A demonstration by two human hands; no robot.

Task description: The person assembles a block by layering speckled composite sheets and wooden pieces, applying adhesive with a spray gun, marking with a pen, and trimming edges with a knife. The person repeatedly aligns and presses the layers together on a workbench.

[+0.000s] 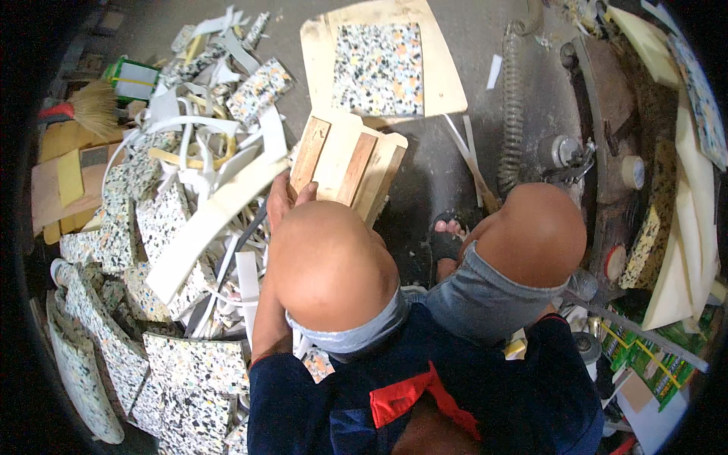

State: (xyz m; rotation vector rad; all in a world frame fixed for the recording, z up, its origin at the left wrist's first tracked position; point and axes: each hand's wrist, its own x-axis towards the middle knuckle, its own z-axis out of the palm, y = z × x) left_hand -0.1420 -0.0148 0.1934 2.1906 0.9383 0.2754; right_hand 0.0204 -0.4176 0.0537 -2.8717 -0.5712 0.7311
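Observation:
My left hand [282,202] reaches past the outside of my left knee and is closed on the near left edge of a pale wooden board [331,174]. Brown wooden strips [358,168] run lengthwise along the board's upper face. Its near end is hidden behind my knee. Just beyond lies a larger pale panel with rounded corners [321,76], and on it a rectangle of speckled foam [379,70]. My right arm [547,312] goes down beside my right thigh, and the hand is out of sight.
Speckled foam pieces [193,356] and white strips [182,121] are heaped at the left, near a straw broom [94,111]. At the right stand a coiled hose [513,106], a rusty machine [607,114] and cream foam sheets [686,227]. My sandalled foot [447,239] rests on the floor.

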